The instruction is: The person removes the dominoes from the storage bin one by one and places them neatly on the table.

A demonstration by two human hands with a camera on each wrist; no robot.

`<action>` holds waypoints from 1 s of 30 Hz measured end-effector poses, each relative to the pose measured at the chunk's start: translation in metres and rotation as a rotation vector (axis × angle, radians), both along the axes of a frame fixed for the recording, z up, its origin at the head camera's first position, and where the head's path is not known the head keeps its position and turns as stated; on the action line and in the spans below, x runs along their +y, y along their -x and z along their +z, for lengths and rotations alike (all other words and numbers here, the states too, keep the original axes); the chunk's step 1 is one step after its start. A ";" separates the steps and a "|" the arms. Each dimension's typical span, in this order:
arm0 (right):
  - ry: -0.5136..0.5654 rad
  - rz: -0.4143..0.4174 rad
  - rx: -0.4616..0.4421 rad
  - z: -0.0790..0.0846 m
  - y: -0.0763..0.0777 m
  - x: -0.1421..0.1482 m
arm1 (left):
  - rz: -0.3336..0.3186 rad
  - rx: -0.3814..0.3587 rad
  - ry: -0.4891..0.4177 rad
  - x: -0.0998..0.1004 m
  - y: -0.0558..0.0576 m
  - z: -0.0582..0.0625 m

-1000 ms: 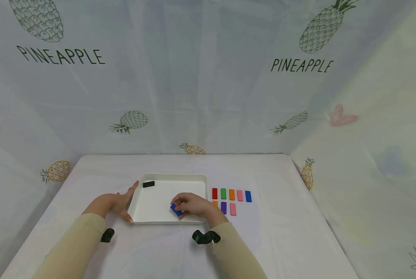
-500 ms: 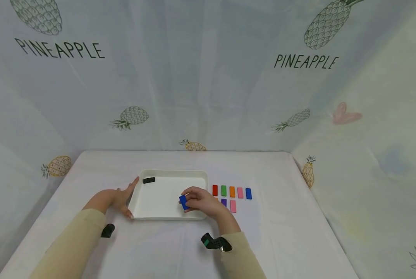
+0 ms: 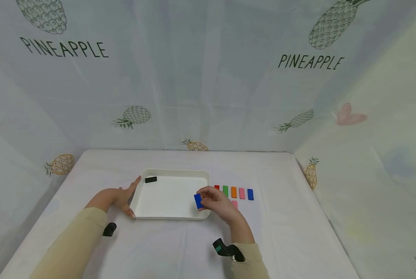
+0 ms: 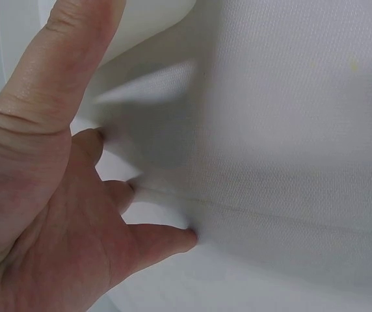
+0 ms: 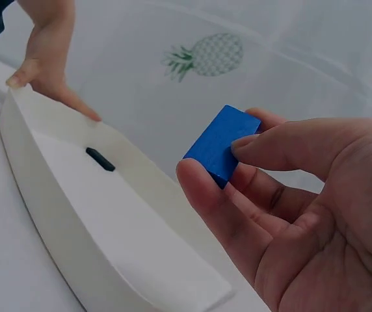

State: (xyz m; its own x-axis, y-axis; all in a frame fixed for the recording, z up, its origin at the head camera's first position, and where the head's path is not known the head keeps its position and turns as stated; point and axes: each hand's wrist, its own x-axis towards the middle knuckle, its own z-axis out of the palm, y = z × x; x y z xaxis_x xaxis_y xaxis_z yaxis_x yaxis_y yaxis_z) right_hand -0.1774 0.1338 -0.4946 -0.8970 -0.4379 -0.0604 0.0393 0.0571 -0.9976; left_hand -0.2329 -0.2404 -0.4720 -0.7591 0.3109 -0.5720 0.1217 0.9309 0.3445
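My right hand [image 3: 217, 204] pinches a blue rectangular block [image 5: 218, 144] between thumb and fingers. In the head view it is above the right end of a shallow white tray [image 3: 167, 199], raised off the tray floor. A small black block [image 3: 151, 179] lies in the tray's far left corner. At the tray's left end, my left hand [image 3: 122, 198] touches the rim with thumb and fingers spread apart. The left wrist view shows that hand's thumb [image 4: 62, 58] extended beside a pale tray corner, its other fingertips lower down.
Right of the tray, a row on the white-covered table holds red [image 3: 217, 187], green [image 3: 226, 190], orange [image 3: 234, 192], pink [image 3: 242, 193] and blue [image 3: 250, 194] blocks. Another pink block [image 3: 234, 204] shows in the nearer row, which my right hand partly covers. A pineapple-print cloth hangs behind.
My right hand has lifted the blue block from the tray's middle and carried it right to the tray's right end, turning it more upright. The left hand stays at the rim.
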 end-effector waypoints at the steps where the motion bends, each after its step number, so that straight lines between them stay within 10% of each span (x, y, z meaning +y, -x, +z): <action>1: 0.001 -0.009 -0.001 0.000 -0.001 0.002 | 0.001 0.000 0.005 0.000 0.000 0.000; 30: -0.110 -0.575 -0.014 -0.028 -0.021 0.077 | -0.005 0.008 0.003 0.000 0.002 -0.004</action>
